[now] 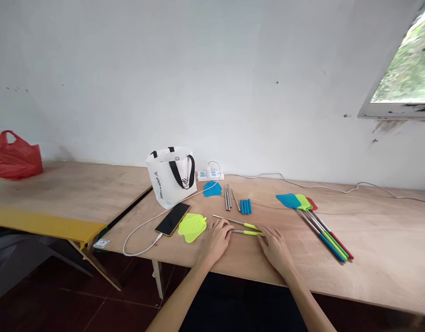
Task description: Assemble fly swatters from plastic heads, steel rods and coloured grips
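Note:
My left hand [218, 236] is closed over the metal end of the nearer fly swatter rod, which has a yellow-green handle [253, 233]. At the other end, my right hand [273, 245] has its fingers closed around the handle's tip. Just behind lies a second metal rod [229, 220] with a matching handle, its end close to my right fingertips. Beside my left hand are perforated yellow-green swatter heads [192, 227], lying flat. Farther back are several bare metal rods [227, 198], a group of blue handle grips [246, 206] and blue swatter heads [212, 188].
Assembled fly swatters [323, 230] with blue, green and red heads lie at the right. A phone [173, 219] on a white charging cable [139, 254] lies left, before a white tote bag [169, 184]. A power strip [201, 176] sits by the wall. A red bag [18, 159] rests on the neighbouring table.

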Tool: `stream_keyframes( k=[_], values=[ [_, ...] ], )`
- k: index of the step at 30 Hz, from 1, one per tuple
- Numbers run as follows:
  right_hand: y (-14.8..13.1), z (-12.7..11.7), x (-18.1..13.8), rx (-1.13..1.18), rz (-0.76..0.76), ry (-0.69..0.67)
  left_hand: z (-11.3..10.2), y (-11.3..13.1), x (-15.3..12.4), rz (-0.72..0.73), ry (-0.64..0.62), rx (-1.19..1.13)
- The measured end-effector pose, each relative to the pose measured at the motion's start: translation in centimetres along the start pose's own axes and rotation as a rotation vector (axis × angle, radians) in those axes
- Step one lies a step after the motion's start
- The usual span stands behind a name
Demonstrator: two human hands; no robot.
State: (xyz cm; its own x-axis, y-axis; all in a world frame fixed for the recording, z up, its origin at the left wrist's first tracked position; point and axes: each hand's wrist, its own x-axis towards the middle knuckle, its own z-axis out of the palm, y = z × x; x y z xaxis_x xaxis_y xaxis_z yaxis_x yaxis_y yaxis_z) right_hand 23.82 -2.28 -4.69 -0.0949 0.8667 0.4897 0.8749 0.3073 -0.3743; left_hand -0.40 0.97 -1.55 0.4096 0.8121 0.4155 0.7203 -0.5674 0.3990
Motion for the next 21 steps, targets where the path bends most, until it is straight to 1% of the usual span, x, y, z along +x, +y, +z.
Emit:
stream_keyframes(
  k=[3,11,16,21],
  values=[
    [-0.01,-0.12,0.05,0.052,-0.002,-0.018,-0.09,0.12,-0.03,0.006,-0.012,0.019],
    [-0.40,-0.76,0.28,0.030,-0.021,-0.012,0.15,0.04,-0.17,0.019,0.013,0.011],
    [-0.32,-0.92,0.20,0.011,0.026,0.009,-0.12,0.23,-0.24,0.002,0.012,0.000],
    [-0.27,-0.86,0.08,-0.021,0.058,0.057,-0.57,0.67,-0.28,-0.002,0.007,0.007]
  ],
)
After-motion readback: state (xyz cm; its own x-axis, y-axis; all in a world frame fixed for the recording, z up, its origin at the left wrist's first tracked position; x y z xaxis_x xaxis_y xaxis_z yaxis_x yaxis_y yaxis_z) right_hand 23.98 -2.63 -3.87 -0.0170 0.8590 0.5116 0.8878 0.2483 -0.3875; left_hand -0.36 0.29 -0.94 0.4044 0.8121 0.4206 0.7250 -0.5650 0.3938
